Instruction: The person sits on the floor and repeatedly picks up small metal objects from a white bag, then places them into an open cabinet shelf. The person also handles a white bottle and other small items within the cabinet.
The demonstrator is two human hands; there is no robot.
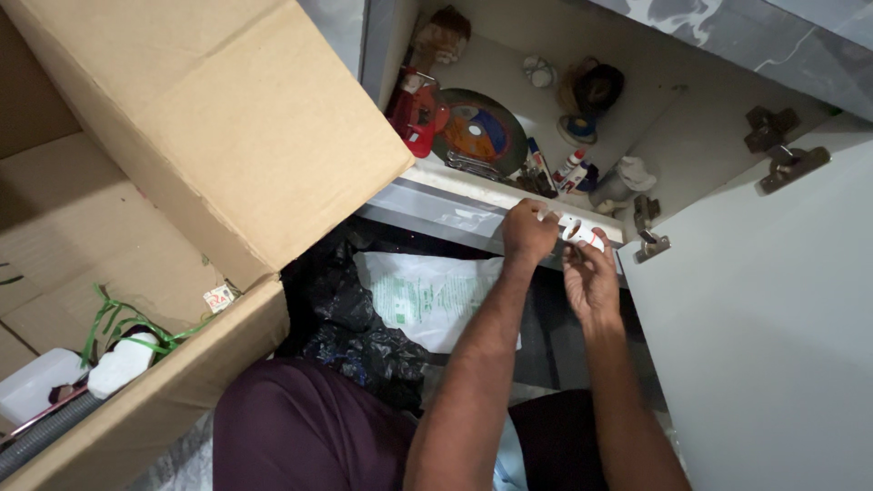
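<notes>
Both my hands meet at the front edge of a low cabinet shelf [473, 186]. My left hand [527, 229] pinches one end of a small white plastic pipe fitting [580, 232]. My right hand [589, 277] cups the same fitting from below, fingers curled around it. The fitting has a round opening and a bit of red on its lower end. Inside the cabinet, just beyond my hands, lie a round cutting disc [480, 132], a red tool [416, 114] and small glue tubes [568, 168].
A large open cardboard box [218, 145] fills the left, holding white plastic bottles [118, 364], green strapping and a grey hose. A white plastic bag [427, 295] and black bags [350, 318] lie on the floor. The white cabinet door [773, 309] stands open at right.
</notes>
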